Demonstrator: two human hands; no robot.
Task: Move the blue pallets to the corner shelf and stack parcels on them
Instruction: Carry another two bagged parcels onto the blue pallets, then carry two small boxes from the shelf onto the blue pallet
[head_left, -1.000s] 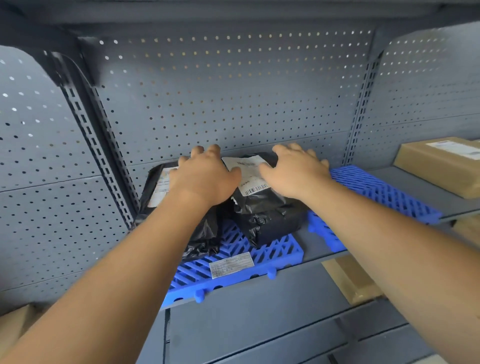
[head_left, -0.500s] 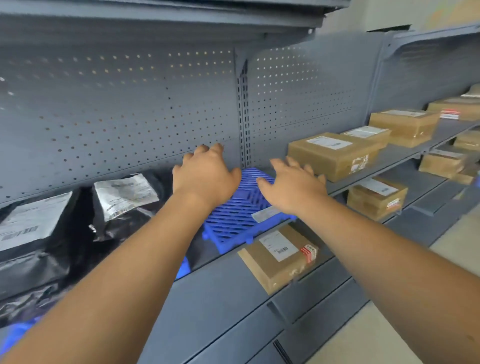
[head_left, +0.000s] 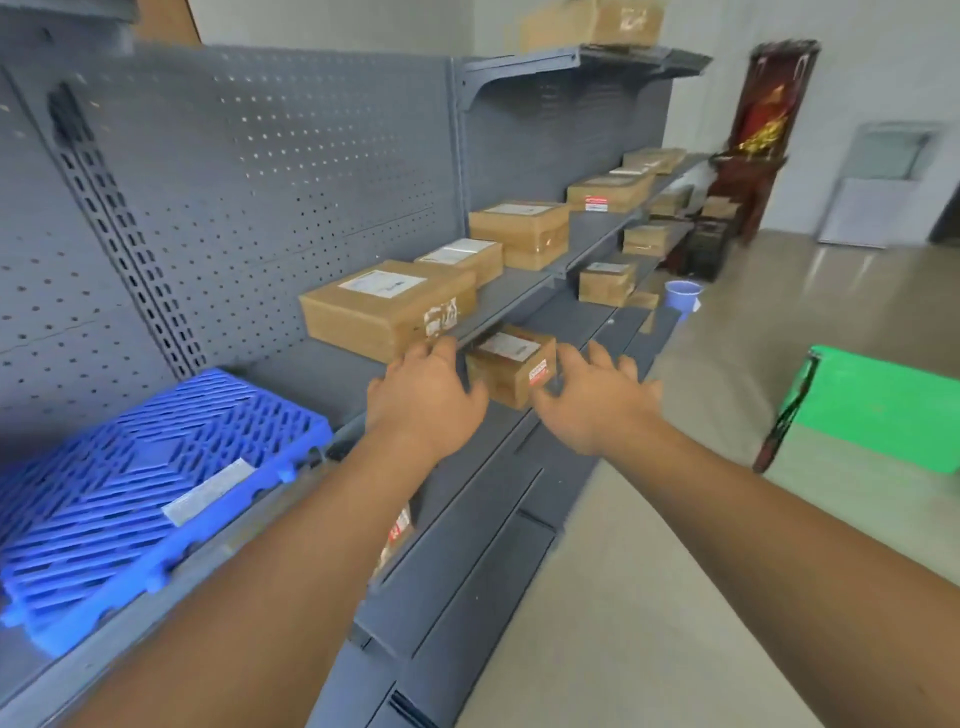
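Note:
A blue slatted pallet (head_left: 130, 483) lies bare on the grey shelf at the lower left, a white label near its front edge. My left hand (head_left: 423, 397) and my right hand (head_left: 592, 402) are stretched out in the air with relaxed fingers, holding nothing. Both hover just in front of a small brown cardboard parcel (head_left: 511, 364) on the lower shelf. A larger brown parcel (head_left: 387, 306) sits on the upper shelf just above my left hand. The black-bag parcels are out of view.
Several more brown parcels (head_left: 519, 231) line the grey shelves (head_left: 524, 291) toward the far right. A green box (head_left: 872, 410) stands on the floor at right. A small blue bucket (head_left: 683, 293) and dark wooden furniture (head_left: 753, 156) stand at the far end.
My view has swung right along the shelving. Both hands left the black bags on the first pallet, passed over the second pallet, and now hover by the small brown parcel.

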